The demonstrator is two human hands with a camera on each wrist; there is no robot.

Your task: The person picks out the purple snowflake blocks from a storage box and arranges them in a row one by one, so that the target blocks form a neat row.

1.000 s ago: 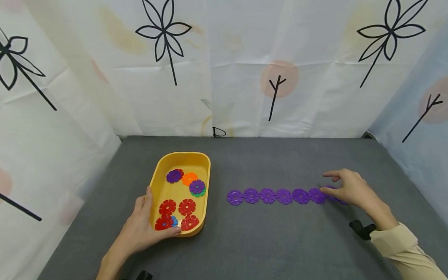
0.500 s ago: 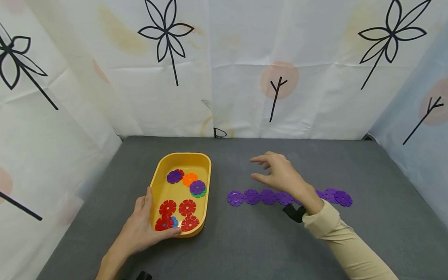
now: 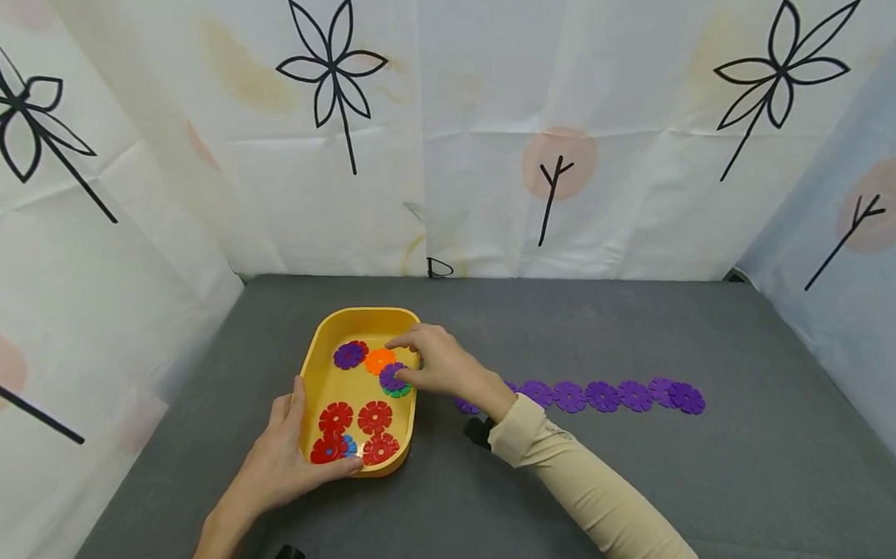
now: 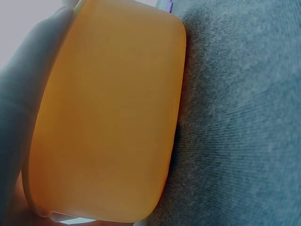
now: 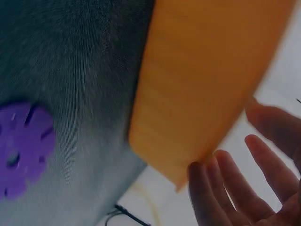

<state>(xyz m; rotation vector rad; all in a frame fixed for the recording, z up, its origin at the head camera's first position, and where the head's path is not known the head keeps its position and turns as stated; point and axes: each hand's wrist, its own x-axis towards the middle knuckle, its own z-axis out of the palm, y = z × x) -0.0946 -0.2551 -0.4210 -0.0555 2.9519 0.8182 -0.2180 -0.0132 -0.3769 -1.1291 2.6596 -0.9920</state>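
Note:
My left hand (image 3: 275, 454) holds a yellow tray (image 3: 353, 385) at its near left corner, thumb over the near rim and fingers along the left outer wall. Inside lie red, purple, orange, green and blue flower-shaped plastic discs. My right hand (image 3: 452, 369) reaches over the tray's right rim, thumb and index finger apart by a purple disc (image 3: 392, 376) that partly covers a green one. Whether the thumb touches it cannot be told. In the right wrist view the fingers (image 5: 237, 188) are spread by the tray wall (image 5: 197, 84). The left wrist view mostly shows the tray's side (image 4: 108, 108).
A row of several purple discs (image 3: 602, 396) runs along the grey tabletop (image 3: 502, 494) right of the tray. My right forearm (image 3: 600, 490) passes over its left end. A printed white cloth (image 3: 469, 78) stands behind the table and along both sides.
My right hand has swept left from the right end of the purple row to the tray. A purple disc now shows at that end. The left hand and tray stay put.

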